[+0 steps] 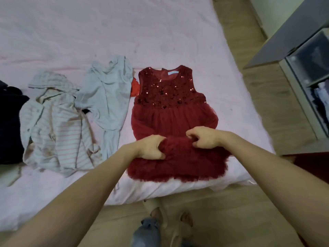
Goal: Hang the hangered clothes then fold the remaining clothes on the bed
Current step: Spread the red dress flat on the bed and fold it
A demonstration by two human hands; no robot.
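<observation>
Your red dress [170,104] lies flat on the pink bed [106,32] near its front edge, sequined top away from you, ruffled hem hanging just over the edge. Both of your hands are clamped on the skirt: the left hand [151,147] bunches the tulle on its left side, the right hand [204,138] pinches a gathered fold (the 2 hands sit close, not touching). Left of the dress lie a pale blue garment [106,93], a striped garment [57,129] and a dark garment [9,125].
</observation>
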